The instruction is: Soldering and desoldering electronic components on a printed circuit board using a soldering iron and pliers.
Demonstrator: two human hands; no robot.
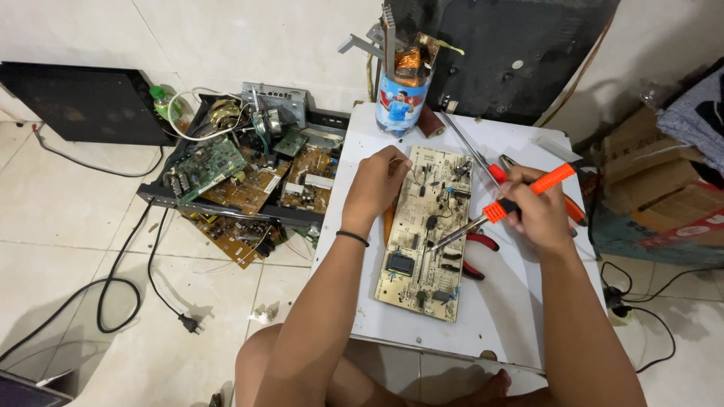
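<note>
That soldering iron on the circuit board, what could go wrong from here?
The soldering iron tip rests on the circuit board near small parts, so a slip might scorch a neighbour. The left hand steadies the board's edge close by and could get burnt. The iron's cord may run toward the table edge, though I cannot trace it; a tug could jerk the right hand.

Both arms are bare from the shoulder down, with no sleeves in view. The left hand (377, 181) has a thin black band (352, 238) around its wrist, just behind the grip. The right hand (537, 211) wears no ring, watch or band that shows. Neither hand is gloved. Below the forearms, the knees and legs are bare too, and a bare foot (494, 384) shows beneath the right forearm.
</note>
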